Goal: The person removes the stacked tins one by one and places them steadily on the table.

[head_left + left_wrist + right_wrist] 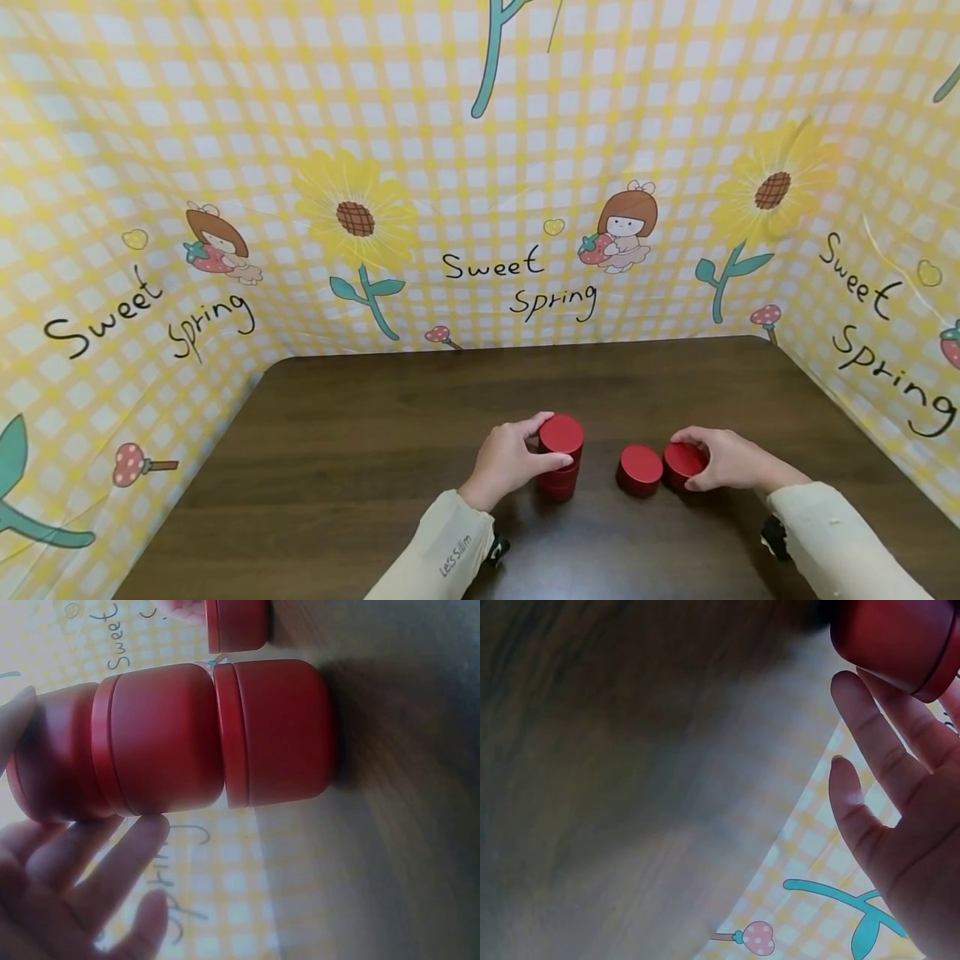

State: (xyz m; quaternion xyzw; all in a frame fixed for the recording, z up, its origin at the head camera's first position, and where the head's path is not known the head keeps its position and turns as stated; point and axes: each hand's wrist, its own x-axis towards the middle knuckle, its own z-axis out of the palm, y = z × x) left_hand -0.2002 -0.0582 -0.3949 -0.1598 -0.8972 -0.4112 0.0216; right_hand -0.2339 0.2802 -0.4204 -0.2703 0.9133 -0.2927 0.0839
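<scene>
Three round red lidded tins (pixel 161 742) stand in a stack on the table, one on top of another. My left hand (pixel 506 458) grips the top tin (pixel 561 433), thumb on the near side and fingers round the far side. In the left wrist view, its fingers (pixel 120 855) lie along the upper two tins. To the right of the stack a single red tin (pixel 640 470) sits on the table. Just beside it, another red tin (pixel 681 465) is held by my right hand (pixel 731 460) between thumb and fingers. The right wrist view shows only part of that tin (pixel 896 637).
The dark brown wooden table (pixel 360 442) extends to both sides and behind the tins. A yellow checked cloth (pixel 465 167) printed with sunflowers hangs along the table's back and both sides.
</scene>
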